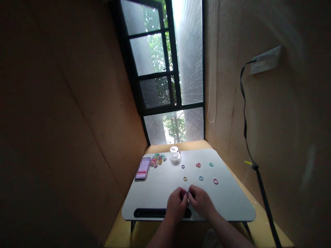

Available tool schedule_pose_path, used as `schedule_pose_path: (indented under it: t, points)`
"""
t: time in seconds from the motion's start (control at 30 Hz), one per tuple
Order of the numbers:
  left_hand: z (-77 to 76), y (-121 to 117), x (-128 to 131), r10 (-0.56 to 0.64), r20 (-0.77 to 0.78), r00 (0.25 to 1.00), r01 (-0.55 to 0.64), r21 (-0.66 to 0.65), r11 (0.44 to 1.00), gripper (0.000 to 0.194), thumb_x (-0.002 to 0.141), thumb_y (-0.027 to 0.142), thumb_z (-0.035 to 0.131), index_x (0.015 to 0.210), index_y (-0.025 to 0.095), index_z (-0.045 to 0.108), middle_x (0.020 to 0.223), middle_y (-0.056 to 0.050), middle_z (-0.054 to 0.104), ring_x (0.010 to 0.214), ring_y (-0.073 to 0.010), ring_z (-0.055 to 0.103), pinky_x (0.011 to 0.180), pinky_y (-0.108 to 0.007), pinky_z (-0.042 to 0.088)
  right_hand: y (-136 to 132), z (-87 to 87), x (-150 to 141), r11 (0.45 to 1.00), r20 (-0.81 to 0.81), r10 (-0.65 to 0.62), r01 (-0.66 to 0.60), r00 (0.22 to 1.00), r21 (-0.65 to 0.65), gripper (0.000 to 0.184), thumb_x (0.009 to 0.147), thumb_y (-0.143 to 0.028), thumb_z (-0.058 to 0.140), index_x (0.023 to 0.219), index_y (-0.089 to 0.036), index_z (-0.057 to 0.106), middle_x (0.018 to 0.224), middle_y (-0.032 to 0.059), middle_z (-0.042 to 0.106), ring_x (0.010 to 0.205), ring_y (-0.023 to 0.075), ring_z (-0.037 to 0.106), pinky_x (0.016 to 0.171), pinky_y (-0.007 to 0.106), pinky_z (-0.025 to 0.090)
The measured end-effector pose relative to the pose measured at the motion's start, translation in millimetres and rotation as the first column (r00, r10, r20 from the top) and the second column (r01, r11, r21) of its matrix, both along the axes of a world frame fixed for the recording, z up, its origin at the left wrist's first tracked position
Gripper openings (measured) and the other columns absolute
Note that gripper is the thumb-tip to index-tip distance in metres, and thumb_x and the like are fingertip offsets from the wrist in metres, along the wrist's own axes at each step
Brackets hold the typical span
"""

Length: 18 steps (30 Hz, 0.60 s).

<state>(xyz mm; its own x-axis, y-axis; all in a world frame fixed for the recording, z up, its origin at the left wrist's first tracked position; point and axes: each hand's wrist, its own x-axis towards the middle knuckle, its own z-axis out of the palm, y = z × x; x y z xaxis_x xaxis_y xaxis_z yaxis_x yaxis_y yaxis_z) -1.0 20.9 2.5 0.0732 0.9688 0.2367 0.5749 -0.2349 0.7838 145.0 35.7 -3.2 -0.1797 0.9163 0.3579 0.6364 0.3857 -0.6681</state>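
Note:
My left hand and my right hand meet fingertip to fingertip above the front of the white lap desk. Both are closed in a pinch on a small bluish hair tie, mostly hidden by the fingers. Just beyond them lie a yellow hair tie, a blue hair tie and a pink hair tie. Farther back are a dark purple hair tie, a red and white cluster and a green hair tie.
A heap of colourful hair ties lies at the back left, beside a phone-like pixelated object. A clear jar with a white lid stands at the back. The black slot runs along the front edge. A black cord hangs at right.

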Motion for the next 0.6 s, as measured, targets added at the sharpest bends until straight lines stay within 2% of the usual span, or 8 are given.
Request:
schedule_pose_path:
  t: [0.6]
  points:
    - [0.0,-3.3,1.0,-0.012,-0.025,1.000,0.012,0.014,1.000,0.012,0.086,0.027,0.051,0.078,0.019,0.056,0.068,0.002,0.058,0.063,-0.0119,0.050,0.060,-0.024,0.033,-1.7,0.0,-0.1,1.000,0.002,-0.009,0.009,1.000,0.005,0.014,0.081,-0.022,0.046,0.067,-0.020,0.047,0.063,-0.0014,0.055,0.061,0.0133,0.049,0.058,0.025,0.030]
